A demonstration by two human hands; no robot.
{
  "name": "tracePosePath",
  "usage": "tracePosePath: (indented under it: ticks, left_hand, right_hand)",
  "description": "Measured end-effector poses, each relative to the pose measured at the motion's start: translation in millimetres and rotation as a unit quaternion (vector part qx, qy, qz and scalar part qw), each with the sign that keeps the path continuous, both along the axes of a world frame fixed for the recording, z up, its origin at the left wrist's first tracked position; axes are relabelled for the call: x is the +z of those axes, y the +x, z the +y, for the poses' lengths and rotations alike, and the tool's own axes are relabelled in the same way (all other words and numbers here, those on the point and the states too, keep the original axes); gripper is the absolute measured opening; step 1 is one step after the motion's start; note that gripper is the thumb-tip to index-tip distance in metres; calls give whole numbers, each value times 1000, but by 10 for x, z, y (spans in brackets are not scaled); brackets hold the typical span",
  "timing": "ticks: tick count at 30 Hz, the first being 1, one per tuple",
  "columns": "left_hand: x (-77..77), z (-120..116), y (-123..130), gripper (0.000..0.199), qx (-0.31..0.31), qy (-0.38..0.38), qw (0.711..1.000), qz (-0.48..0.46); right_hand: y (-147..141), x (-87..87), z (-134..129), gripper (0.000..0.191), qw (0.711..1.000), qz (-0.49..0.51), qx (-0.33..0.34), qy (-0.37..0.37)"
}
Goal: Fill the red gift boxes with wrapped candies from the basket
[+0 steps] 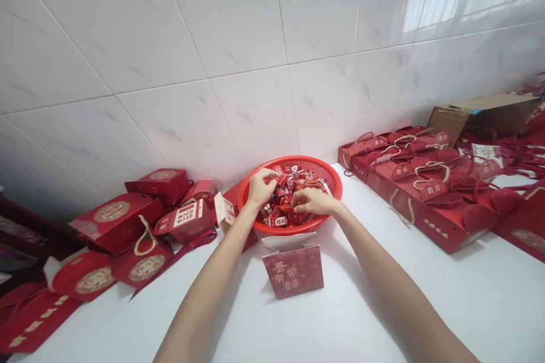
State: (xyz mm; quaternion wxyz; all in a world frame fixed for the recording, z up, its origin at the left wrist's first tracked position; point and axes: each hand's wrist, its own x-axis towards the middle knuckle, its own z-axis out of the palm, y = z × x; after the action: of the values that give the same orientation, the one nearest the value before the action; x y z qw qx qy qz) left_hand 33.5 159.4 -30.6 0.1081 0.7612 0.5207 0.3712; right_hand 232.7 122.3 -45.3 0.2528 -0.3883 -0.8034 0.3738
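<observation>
A red plastic basket (336,187) full of wrapped candies (293,182) stands against the wall. Inside its left part, my left hand (260,186) has its fingers closed on a red-wrapped candy (283,180). My right hand (314,201) reaches in from the right, thumb and fingers pinched at another red-wrapped candy (286,209). Directly in front of the basket, between my forearms, a dark red paper box (293,273) with pale lettering stands upright with its top open; its contents are hidden.
Several red gift boxes (114,215) in mixed shapes crowd the left side, some with cord handles. Rows of closed red boxes (409,187) with rope handles fill the right. Behind them sits a cardboard carton (451,119). A tiled wall (251,113) bounds the white tabletop (357,312).
</observation>
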Motion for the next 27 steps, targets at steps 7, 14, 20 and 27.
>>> tracePosePath:
  ticks: [7, 14, 20, 27]
  left_hand:
    - [-41, -57, 89, 44, -107, -111, 965, 213]
    - [-28, -41, 128, 56, -69, -132, 939, 309]
    - [-71, 13, 41, 35, -33, -127, 959, 251]
    - [-159, 113, -63, 29, -45, -89, 993, 60]
  right_hand:
    - [-31, 21, 0, 20, 983, -122, 139, 3]
    - [-61, 26, -19, 15, 989, -142, 36, -5]
    - [-63, 14, -22, 12, 990, -127, -53, 7]
    - [-59, 18, -37, 13, 989, -105, -104, 15]
